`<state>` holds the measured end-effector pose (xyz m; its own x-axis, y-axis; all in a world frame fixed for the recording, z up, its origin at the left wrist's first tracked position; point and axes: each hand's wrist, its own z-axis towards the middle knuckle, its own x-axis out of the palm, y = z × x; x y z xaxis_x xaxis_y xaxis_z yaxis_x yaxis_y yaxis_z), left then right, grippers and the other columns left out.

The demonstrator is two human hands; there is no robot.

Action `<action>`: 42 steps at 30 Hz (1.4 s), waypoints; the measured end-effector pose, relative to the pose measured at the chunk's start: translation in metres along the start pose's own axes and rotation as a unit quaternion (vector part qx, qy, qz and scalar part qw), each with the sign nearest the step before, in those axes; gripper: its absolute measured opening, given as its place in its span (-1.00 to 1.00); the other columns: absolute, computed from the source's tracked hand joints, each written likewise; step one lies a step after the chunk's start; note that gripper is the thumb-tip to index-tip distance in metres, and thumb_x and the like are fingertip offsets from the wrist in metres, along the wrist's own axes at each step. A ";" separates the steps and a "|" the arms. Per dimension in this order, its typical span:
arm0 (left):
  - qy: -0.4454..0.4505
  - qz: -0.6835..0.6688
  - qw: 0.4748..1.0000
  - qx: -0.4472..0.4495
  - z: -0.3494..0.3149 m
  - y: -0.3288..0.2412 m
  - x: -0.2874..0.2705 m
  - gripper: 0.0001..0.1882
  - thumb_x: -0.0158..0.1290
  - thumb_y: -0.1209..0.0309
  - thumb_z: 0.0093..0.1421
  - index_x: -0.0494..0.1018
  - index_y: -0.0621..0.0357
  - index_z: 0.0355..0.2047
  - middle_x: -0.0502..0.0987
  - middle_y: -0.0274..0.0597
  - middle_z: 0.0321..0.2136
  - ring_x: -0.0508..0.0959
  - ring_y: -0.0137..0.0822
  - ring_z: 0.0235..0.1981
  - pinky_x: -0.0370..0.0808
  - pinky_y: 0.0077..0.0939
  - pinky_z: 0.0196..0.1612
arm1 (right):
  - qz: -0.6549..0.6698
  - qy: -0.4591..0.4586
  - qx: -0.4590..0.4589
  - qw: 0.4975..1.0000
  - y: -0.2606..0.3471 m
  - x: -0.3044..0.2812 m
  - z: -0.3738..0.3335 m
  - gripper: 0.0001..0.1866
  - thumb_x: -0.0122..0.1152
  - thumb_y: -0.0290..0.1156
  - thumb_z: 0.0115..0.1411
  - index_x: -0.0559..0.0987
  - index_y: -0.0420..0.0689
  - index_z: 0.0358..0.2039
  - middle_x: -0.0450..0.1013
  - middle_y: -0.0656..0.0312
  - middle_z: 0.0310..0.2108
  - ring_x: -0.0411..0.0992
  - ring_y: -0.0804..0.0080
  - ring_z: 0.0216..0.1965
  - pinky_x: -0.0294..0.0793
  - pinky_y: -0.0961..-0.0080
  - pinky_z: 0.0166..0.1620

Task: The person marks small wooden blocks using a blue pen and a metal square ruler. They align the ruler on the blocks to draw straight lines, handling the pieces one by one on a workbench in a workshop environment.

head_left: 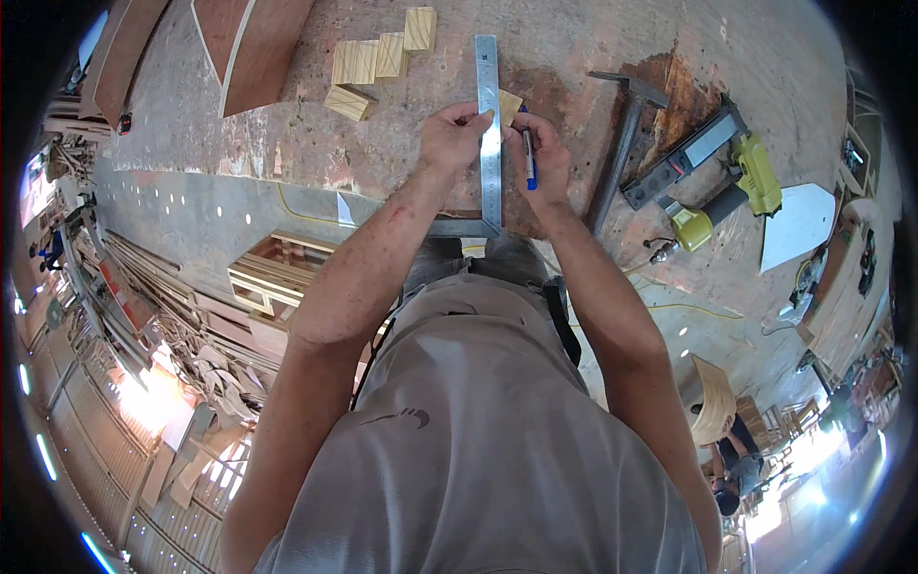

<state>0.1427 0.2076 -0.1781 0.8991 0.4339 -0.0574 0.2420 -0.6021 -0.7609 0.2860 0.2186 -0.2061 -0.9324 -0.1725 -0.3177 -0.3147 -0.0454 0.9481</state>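
My left hand [451, 139] is closed on a steel try square [489, 72], thumb pressed on its ruled blade. The blade points away from me, and the square's stock [459, 229] lies crosswise near my waist. Partly under the blade's right edge shows a small pale wood block [511, 102], its left part hidden. My right hand [549, 167] has a blue-capped pen [530, 163] between its fingers, close to the blade, and its fingertips are at the block. Beyond my left hand several similar wood blocks [356, 62] stand in a stepped row on the worn bench.
Right of my right hand lie a hammer [626, 134] and a yellow-green nail gun [758, 177] with a black magazine. A white sheet [797, 226] sits beyond them. Curved wood panels [263, 48] rest at the far left. Another person [741, 469] works at lower right.
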 end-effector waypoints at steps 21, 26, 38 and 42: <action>-0.012 -0.012 1.000 -0.023 0.005 0.006 0.001 -0.81 0.16 0.45 0.20 0.54 0.22 -0.19 0.55 -0.34 -0.45 0.50 -0.54 -0.51 0.44 -0.62 -0.49 | -0.004 0.004 -0.010 1.000 -0.001 -0.001 0.002 -0.73 0.31 -0.41 0.16 0.53 -0.18 -0.15 0.53 0.23 -0.38 0.47 0.59 -0.39 0.49 0.61 -0.29; -0.019 -0.002 1.000 -0.015 0.004 0.007 0.001 -0.81 0.16 0.44 0.20 0.54 0.23 -0.19 0.55 -0.34 -0.45 0.50 -0.54 -0.51 0.45 -0.64 -0.49 | -0.017 0.012 -0.009 1.000 0.006 -0.003 0.003 -0.73 0.31 -0.41 0.16 0.52 -0.18 -0.14 0.53 0.22 -0.38 0.47 0.59 -0.38 0.48 0.61 -0.28; -0.018 0.006 0.999 -0.026 0.003 0.006 0.001 -0.80 0.16 0.41 0.21 0.55 0.17 -0.18 0.54 -0.39 -0.46 0.47 -0.56 -0.52 0.43 -0.64 -0.50 | 0.039 -0.048 0.036 0.997 0.015 -0.014 0.013 -0.75 0.22 -0.39 0.21 0.57 -0.20 -0.12 0.53 0.20 -0.31 0.50 0.53 -0.32 0.49 0.60 -0.23; -0.013 0.010 0.999 -0.029 -0.003 -0.003 0.002 -0.81 0.16 0.39 0.20 0.56 0.17 -0.19 0.55 -0.39 -0.45 0.48 -0.57 -0.51 0.43 -0.65 -0.49 | 0.125 -0.010 0.050 0.991 0.032 -0.022 0.031 -0.78 0.24 -0.42 0.19 0.59 -0.20 -0.16 0.52 0.26 -0.29 0.48 0.59 -0.30 0.47 0.65 -0.22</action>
<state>0.1451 0.2083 -0.1735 0.8945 0.4379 -0.0901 0.2452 -0.6490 -0.7203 0.2906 0.2516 -0.1690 -0.9866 -0.1458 -0.0739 -0.0882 0.0941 0.9916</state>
